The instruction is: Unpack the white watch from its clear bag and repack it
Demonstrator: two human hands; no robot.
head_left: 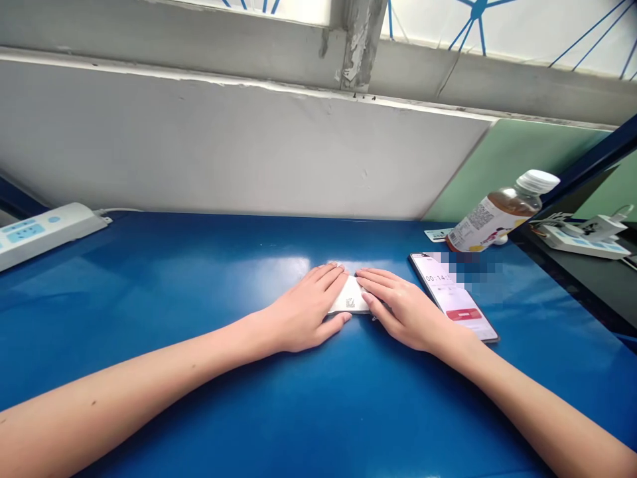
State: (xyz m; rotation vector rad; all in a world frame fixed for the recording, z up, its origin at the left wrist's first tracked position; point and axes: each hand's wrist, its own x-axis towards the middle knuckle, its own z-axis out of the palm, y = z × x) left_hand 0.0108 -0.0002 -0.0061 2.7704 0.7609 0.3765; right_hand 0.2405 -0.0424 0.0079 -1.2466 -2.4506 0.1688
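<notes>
A small, flat white item point(351, 299) with a printed square code lies on the blue tabletop; its ends are covered by my hands, and its kind cannot be made out. Over its left part rests my left hand point(311, 309), palm down, fingers stretched out, thumb by the near edge. My right hand point(401, 309) lies across the right end with its fingers extended toward the left. Both hands are open, fingertips a short gap apart, with the coded face visible between them.
To the right, a phone point(455, 299) with a lit timer screen lies near my right wrist. Behind it a drink bottle point(497, 212) with a white cap stands by a small card point(436, 235). Power strips sit at far left point(54, 229) and far right point(582, 242). A wall closes the back.
</notes>
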